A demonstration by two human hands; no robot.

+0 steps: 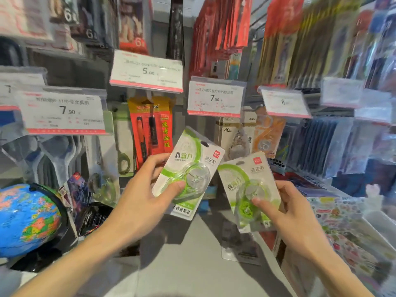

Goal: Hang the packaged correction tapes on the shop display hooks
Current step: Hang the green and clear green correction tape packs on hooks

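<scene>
My left hand (141, 196) grips a green-and-white packaged correction tape (190, 168), thumb on its clear blister, the pack tilted to the right with its hang hole at the top. My right hand (287, 213) holds a second, matching correction tape pack (242, 181) lower and to the right, thumb pressed on the blister. Both packs are in front of the display, below the 7.90 price tag (216, 97). Behind that tag hang other correction tape packs (235, 136); the hook itself is hidden by the tag.
Price tags (146, 71) stick out on hook ends across the wall. Red pen packs (150, 129), scissors (123, 155) and pouches (334, 146) hang around. A globe (27, 217) stands at lower left; sticker sheets (342, 215) lie at lower right.
</scene>
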